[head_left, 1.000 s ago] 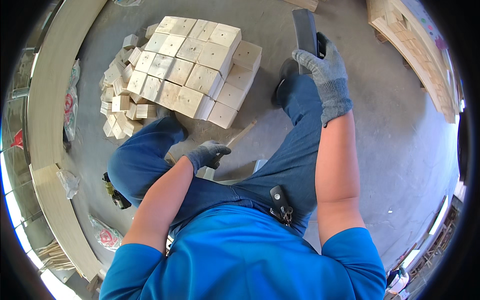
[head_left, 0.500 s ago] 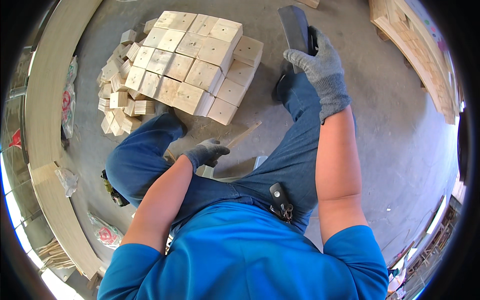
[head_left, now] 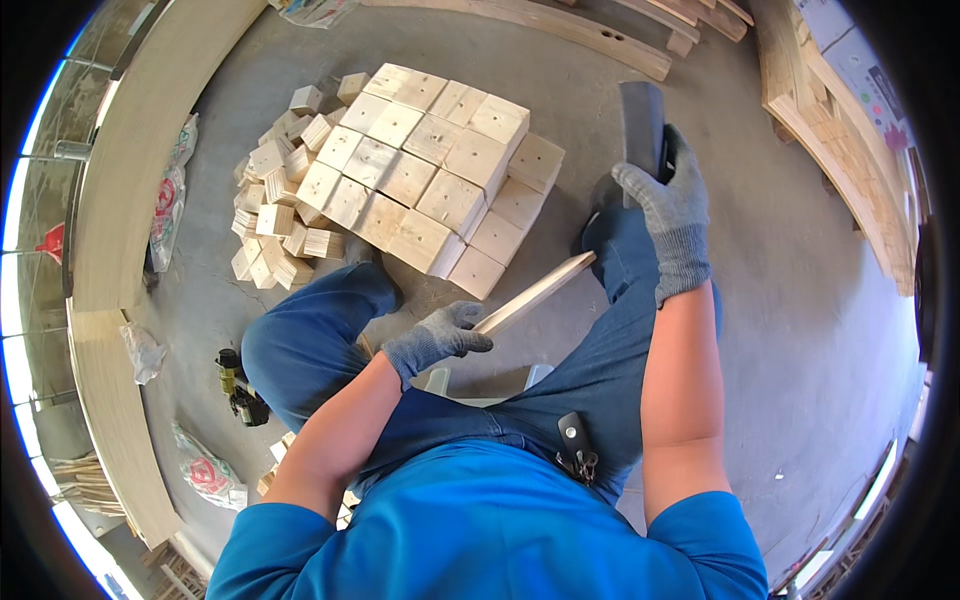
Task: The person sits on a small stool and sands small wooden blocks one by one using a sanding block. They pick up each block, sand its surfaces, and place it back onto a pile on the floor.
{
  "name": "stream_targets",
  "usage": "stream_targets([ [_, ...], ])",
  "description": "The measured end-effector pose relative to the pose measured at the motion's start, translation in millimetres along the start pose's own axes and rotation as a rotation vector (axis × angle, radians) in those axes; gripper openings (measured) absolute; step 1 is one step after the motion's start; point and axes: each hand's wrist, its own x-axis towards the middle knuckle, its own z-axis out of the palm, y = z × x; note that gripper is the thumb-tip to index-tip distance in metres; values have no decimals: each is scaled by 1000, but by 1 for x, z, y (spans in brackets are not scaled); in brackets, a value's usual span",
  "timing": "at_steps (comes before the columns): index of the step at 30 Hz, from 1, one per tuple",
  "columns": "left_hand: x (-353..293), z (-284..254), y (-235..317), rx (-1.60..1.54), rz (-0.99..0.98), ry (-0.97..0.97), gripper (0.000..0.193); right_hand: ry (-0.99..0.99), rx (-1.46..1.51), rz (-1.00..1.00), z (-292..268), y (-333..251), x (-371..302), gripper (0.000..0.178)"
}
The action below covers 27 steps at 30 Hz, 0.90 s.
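My left hand, in a grey knit glove, is closed around one end of a narrow wooden strip. The strip slants up and to the right between my knees, its far end near my right leg. Over my right shin, my gloved right hand grips a long dark grey tool with a flat face; its lower part and handle are hidden by the hand, and I cannot make out its kind. Ahead of my knees stands a stack of square wooden blocks in rows, several with a small dark hole or mark.
Loose small blocks lie heaped left of the stack. A green and black tool rests on the floor beside my left thigh. Plastic bags lie along a long board at left. Timber beams lie ahead; a wooden frame stands at right.
My left hand has lifted the wooden strip up and to the right. The right hand still grips the dark tool. The whole view has shifted, showing more floor and beams ahead.
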Motion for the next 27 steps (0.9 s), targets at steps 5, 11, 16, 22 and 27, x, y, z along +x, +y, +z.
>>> stream_targets([
  [5,-25,-8,25,-100,101,45,91,72,65,-13,-4,7,3,93],
  [11,-56,-21,19,-115,278,126,91,66,-22,-26,-3,4,3,92],
  [16,-77,-27,21,-281,347,207,94,58,-89,-33,0,1,0,91],
  [22,-63,-50,7,-319,463,533,96,-14,-89,-101,9,2,-3,92],
  [27,-42,-76,17,-233,428,843,93,-31,-82,-17,11,-21,-11,93],
])
